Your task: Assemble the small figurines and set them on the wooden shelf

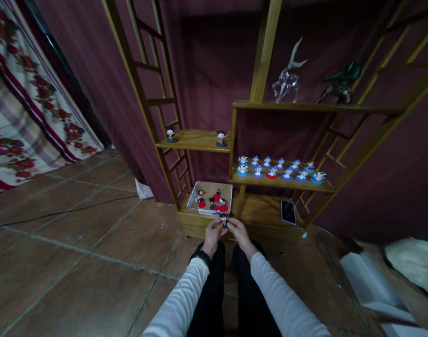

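A small dark-haired figurine (224, 220) is held upright between my two hands, just in front of the box. My left hand (213, 235) grips it from the left with the fingers closed. From the other side my right hand (238, 231) pinches it with the fingertips. Behind it, an open white cardboard box (209, 186) sits on the bottom shelf with several red and black figurines (219, 199) lying in it. Two similar figurines stand on the left shelf, one figurine (170, 135) at its left end and another figurine (221, 138) at its right.
Several blue-based figurines (280, 164) stand in two rows on the right shelf (287, 182). Above are a clear glass deer (286, 82) and a dark green statuette (342, 84). A phone (288, 212) lies at the lower right. A cable (62, 213) crosses the tiled floor.
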A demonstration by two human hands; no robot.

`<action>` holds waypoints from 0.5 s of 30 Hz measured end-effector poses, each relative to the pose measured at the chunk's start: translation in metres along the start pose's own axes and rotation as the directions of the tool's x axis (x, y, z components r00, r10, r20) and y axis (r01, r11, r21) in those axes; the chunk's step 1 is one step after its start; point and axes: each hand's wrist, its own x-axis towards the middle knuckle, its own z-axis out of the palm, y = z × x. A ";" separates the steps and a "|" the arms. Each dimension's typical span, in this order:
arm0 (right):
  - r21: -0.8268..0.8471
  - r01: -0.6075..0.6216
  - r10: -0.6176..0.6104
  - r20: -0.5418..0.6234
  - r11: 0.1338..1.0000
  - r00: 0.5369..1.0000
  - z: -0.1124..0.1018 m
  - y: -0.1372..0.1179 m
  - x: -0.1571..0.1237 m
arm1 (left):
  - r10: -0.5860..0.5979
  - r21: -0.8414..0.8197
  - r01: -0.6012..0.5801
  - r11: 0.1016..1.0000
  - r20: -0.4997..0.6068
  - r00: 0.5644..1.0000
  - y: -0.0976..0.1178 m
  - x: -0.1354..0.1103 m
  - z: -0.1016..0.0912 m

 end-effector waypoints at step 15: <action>-0.049 0.112 -0.107 0.087 0.993 0.990 0.011 0.001 0.003 | 0.043 0.078 -0.041 0.996 -0.018 0.999 -0.002 0.003 -0.004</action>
